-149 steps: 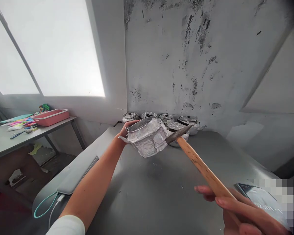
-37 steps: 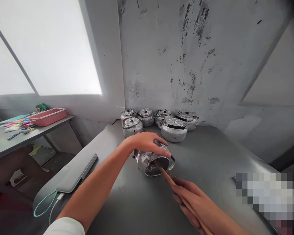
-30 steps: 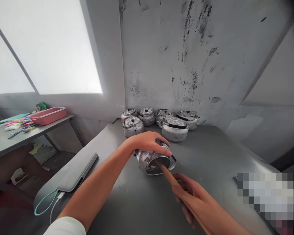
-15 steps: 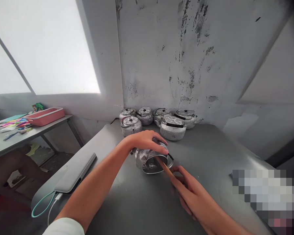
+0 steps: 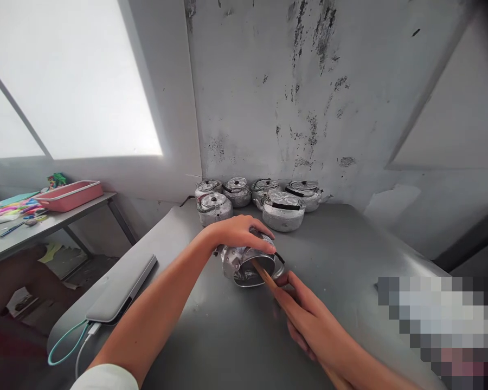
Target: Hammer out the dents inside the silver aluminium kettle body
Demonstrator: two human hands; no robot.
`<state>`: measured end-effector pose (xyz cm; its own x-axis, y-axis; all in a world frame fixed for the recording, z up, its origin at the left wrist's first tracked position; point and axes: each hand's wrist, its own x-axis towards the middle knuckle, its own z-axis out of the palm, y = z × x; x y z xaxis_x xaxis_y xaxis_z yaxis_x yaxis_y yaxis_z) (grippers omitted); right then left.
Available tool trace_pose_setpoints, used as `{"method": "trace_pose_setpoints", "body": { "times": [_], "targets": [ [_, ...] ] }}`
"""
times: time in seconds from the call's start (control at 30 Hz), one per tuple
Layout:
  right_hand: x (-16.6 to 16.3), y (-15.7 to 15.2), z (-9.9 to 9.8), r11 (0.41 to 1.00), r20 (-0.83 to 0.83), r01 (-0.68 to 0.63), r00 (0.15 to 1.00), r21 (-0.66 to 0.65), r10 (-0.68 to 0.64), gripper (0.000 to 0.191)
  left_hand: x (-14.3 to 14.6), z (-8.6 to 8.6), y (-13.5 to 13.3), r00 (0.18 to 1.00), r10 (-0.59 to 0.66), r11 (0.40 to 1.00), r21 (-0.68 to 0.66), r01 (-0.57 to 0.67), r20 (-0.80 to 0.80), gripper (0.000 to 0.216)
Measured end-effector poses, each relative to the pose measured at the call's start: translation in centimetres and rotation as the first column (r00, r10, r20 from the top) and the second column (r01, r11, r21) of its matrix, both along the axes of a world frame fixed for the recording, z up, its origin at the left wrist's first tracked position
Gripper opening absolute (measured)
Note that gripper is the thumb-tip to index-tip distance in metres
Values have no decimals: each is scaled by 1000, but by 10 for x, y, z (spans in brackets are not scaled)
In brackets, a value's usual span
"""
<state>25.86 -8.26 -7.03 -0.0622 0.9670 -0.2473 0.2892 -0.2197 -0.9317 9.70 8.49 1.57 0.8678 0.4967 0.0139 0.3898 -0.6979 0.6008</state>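
Observation:
A small silver metal kettle (image 5: 229, 264) lies tipped over on the grey table, its round opening turned toward me. My left hand (image 5: 244, 233) is wrapped over the kettle's upper side and grips it, with the thumb near the black handle grip (image 5: 280, 259). In my right hand (image 5: 305, 314) is a wooden stick (image 5: 264, 275), held with closed fingers. Its far end reaches inside the kettle's opening, where the tip is hidden.
Several silver kettles with lids (image 5: 283, 214) stand together at the table's back, by the stained wall. A power bank (image 5: 120, 290) with cables lies at the left edge. On another table at left are a pink basket (image 5: 71, 197) and colourful items. A pixelated patch covers the lower right.
The whole view has shifted slightly. Both hands keep their holds, and the wooden stick stays inside the kettle's opening, moved only a little.

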Motion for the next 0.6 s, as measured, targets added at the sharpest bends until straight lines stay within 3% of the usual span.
{"method": "trace_pose_setpoints", "body": {
  "times": [0.43,0.6],
  "targets": [
    [-3,3,-7,999,-15,7,1000,-41,-7,22,0,-3,2,996,-11,1000,-9,12,92,42],
    [1,2,-7,997,15,-21,1000,-72,22,23,2,-6,2,986,69,993,-109,-53,151,35]
  ]
}}
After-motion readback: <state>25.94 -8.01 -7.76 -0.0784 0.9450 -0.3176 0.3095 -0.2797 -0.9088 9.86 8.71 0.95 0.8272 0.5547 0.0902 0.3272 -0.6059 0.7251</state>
